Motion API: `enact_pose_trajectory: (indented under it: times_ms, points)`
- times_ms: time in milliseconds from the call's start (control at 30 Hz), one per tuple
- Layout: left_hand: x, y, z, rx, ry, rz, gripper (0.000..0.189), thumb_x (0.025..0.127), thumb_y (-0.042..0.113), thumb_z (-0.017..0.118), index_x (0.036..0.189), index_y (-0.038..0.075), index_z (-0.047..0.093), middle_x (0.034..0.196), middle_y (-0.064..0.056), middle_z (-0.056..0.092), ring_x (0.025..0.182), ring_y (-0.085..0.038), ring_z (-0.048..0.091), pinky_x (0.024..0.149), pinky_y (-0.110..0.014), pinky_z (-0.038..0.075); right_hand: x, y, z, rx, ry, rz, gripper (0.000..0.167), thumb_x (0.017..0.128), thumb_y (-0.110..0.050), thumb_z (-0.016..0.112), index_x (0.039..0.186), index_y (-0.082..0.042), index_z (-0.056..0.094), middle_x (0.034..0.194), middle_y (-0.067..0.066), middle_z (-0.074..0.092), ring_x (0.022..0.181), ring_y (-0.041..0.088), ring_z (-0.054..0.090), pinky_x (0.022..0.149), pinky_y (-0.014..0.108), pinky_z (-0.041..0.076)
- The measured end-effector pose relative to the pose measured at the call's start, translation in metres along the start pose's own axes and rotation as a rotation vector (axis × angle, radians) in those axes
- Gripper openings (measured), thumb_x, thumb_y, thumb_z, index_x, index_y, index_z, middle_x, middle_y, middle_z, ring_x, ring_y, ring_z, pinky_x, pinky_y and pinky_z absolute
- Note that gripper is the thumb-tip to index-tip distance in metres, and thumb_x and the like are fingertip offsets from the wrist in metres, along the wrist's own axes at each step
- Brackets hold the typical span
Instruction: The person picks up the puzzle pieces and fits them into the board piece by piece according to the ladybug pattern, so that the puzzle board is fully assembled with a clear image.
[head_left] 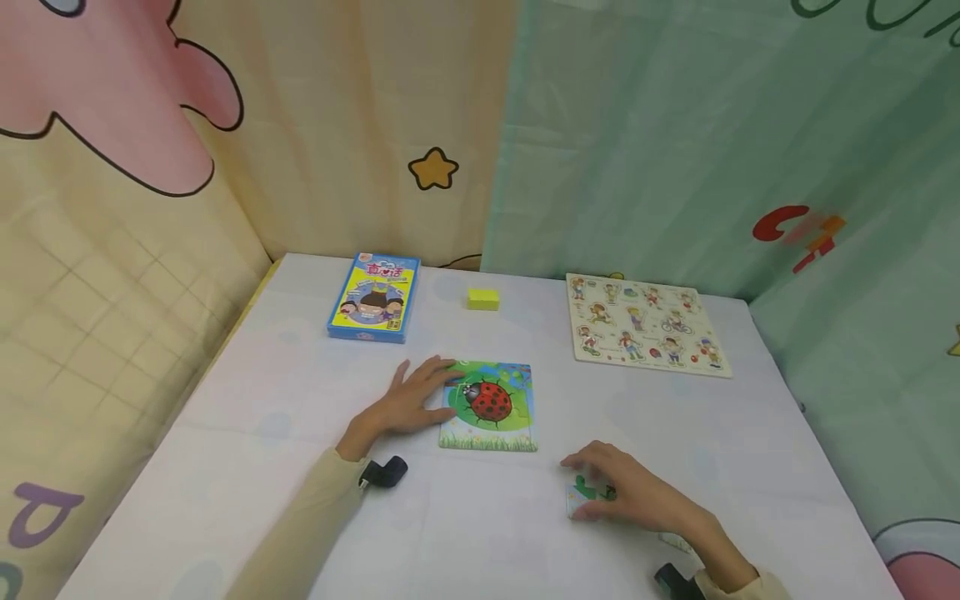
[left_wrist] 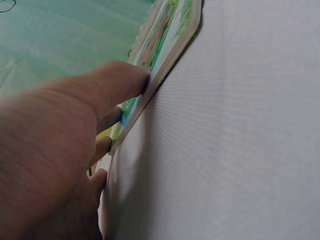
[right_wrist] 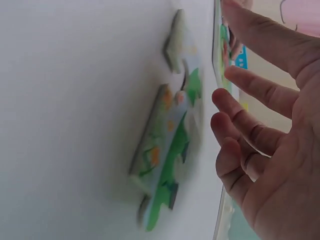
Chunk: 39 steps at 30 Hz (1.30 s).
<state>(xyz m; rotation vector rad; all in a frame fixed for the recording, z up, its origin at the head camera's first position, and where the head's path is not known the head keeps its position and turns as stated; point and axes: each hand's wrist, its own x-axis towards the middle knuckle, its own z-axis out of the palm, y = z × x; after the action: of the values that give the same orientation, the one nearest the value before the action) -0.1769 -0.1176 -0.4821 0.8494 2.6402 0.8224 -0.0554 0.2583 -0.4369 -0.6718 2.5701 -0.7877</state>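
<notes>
Neither hand grasps anything: the left hand point(head_left: 408, 404), outstretched, touches the left edge of the ladybug puzzle point(head_left: 491, 404), while the right hand point(head_left: 637, 492) hovers, loosely curved, over loose pieces point(head_left: 577, 498). On the desk point(head_left: 472, 533), these lie rightward and on the near side of the puzzle, making the right hand much the closer one.

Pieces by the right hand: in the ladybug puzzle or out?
Out: in the head view the pieces lie on the tabletop under the right hand, apart from the ladybug puzzle.
</notes>
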Motion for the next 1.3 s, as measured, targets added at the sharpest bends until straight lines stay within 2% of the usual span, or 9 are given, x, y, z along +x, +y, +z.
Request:
enact_pose_trajectory:
  times_ms: [200,333,467,633,800,1133,1300]
  points:
    - [-0.002,-0.001,0.002,0.0,-0.019,-0.012,0.064,0.096,0.039,0.064,0.154,0.023,0.04,0.165,-0.006,0.026,0.156,-0.033,0.01,0.121,-0.066,-0.005,-0.016,0.003,0.012,-0.041,-0.026,0.077,0.062,0.078,-0.055,0.078,0.132,-0.03,0.061,0.128,-0.012,0.051,0.116,0.014,0.049,0.1,0.035,0.05]
    - [-0.004,0.0,0.0,-0.004,-0.013,-0.006,0.062,0.098,0.038,0.063,0.153,0.021,0.041,0.165,-0.007,0.027,0.156,-0.034,0.011,0.12,-0.067,-0.004,-0.021,0.004,0.02,-0.093,-0.004,0.073,0.065,0.077,-0.048,0.082,0.136,-0.033,0.059,0.132,-0.014,0.048,0.123,0.016,0.048,0.106,0.039,0.049]
    - [-0.004,0.001,-0.001,0.002,0.003,0.01,0.058,0.1,0.038,0.06,0.152,0.019,0.043,0.164,-0.008,0.029,0.155,-0.035,0.013,0.12,-0.068,-0.003,-0.022,0.007,0.024,-0.147,0.05,0.032,0.06,0.079,-0.039,0.083,0.134,-0.033,0.06,0.132,-0.017,0.05,0.121,0.014,0.049,0.103,0.039,0.05]
    - [-0.003,0.001,-0.001,0.007,0.005,0.015,0.057,0.1,0.038,0.059,0.152,0.019,0.043,0.164,-0.008,0.029,0.155,-0.034,0.013,0.12,-0.068,-0.002,-0.023,0.009,0.024,-0.178,0.106,-0.043,0.048,0.083,-0.044,0.078,0.128,-0.031,0.066,0.126,-0.017,0.056,0.112,0.01,0.051,0.096,0.035,0.052]
    - [-0.003,0.001,-0.001,0.002,0.013,0.013,0.058,0.1,0.038,0.059,0.152,0.019,0.044,0.164,-0.008,0.029,0.155,-0.035,0.013,0.12,-0.068,-0.002,-0.022,0.009,0.023,-0.214,0.145,-0.088,0.043,0.085,-0.049,0.075,0.123,-0.031,0.068,0.123,-0.018,0.059,0.108,0.008,0.053,0.091,0.037,0.051]
    - [-0.002,0.0,0.0,0.002,0.012,0.003,0.058,0.1,0.038,0.059,0.152,0.019,0.044,0.164,-0.006,0.029,0.155,-0.034,0.012,0.121,-0.067,-0.003,-0.01,0.004,0.019,-0.228,0.2,-0.051,0.04,0.082,-0.039,0.082,0.119,-0.038,0.069,0.122,-0.021,0.053,0.112,0.007,0.053,0.096,0.038,0.053]
    - [0.0,-0.001,0.001,0.005,0.015,0.004,0.058,0.1,0.038,0.059,0.152,0.019,0.044,0.164,-0.006,0.029,0.155,-0.034,0.013,0.121,-0.066,-0.003,0.002,0.0,0.019,-0.23,0.247,-0.103,0.039,0.08,-0.035,0.084,0.117,-0.036,0.071,0.123,-0.017,0.055,0.112,0.009,0.054,0.094,0.035,0.054]
